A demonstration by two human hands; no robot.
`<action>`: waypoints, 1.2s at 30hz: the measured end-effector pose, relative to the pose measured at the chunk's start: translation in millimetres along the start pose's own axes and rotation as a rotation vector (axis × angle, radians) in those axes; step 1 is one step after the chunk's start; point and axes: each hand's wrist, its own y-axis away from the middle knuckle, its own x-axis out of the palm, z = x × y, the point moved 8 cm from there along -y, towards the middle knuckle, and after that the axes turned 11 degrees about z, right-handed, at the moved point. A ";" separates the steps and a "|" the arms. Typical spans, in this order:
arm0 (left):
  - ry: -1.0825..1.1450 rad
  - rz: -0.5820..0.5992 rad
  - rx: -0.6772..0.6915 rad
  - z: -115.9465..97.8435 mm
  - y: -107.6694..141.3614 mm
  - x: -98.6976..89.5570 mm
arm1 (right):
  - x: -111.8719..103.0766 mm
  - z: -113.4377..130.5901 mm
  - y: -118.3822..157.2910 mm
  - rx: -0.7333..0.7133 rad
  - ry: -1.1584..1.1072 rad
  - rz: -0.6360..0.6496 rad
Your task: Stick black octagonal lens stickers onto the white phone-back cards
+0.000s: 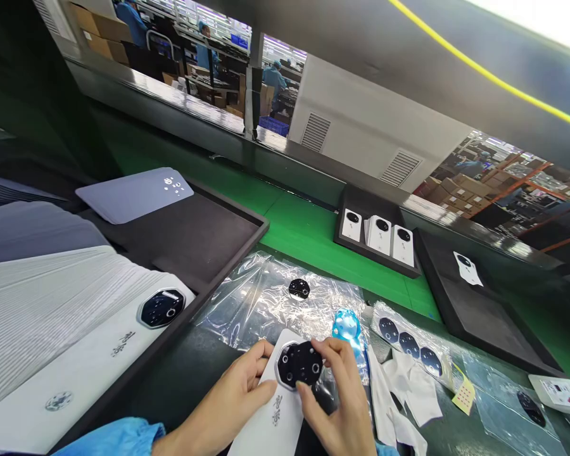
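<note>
Right fingers [312, 404] pinch black disc [308, 365] | white panel [276, 423]: lower end cropped

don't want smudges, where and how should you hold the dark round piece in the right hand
Probably by its rim, from the right: thumb on the near edge, forefinger on the far one, as the right hand has it. The dark round piece looks thin and flat, and its left side overlaps the white panel, so the right looks clearer.

From my held panel [284, 415], stacked panels [85, 342] lie at nine o'clock, a camera cover [299, 288] on plastic film [249, 291] at twelve, a tray [370, 204] at one, another tray [484, 320] at two.
</note>
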 end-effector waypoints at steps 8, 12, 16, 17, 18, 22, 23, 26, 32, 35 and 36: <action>-0.067 0.004 0.020 5.5 -0.4 -2.5 | 14.9 1.9 0.6 -0.009 -0.043 0.125; -0.090 0.004 0.020 7.0 -1.3 -3.1 | 18.8 -0.1 2.2 0.034 -0.076 0.118; -0.117 0.006 0.024 5.6 -1.2 -2.5 | 18.9 -2.9 3.4 0.069 -0.098 0.074; -0.117 0.004 0.024 5.2 -0.7 -2.5 | 19.3 -2.8 3.1 0.063 -0.095 0.084; -0.116 0.003 0.024 5.0 -0.2 -2.3 | 19.6 -2.5 2.7 0.054 -0.089 0.101; -0.119 0.008 0.030 4.7 0.6 -2.0 | 20.1 -1.7 1.5 0.023 -0.063 0.163; -0.122 0.009 0.031 4.6 0.5 -2.1 | 19.5 -2.1 1.5 0.023 -0.063 0.163; -0.147 0.015 0.030 2.6 0.2 -1.7 | 18.8 -2.5 1.3 0.014 -0.065 0.166; -0.229 0.033 0.026 -3.9 1.0 1.3 | 15.8 2.7 -1.1 -0.026 -0.053 0.153; -0.244 0.036 0.016 -2.5 2.1 1.1 | 12.0 8.5 -3.0 -0.042 -0.034 0.118; -0.252 0.038 0.012 -1.7 2.6 1.0 | 11.7 10.0 -3.5 -0.039 -0.026 0.117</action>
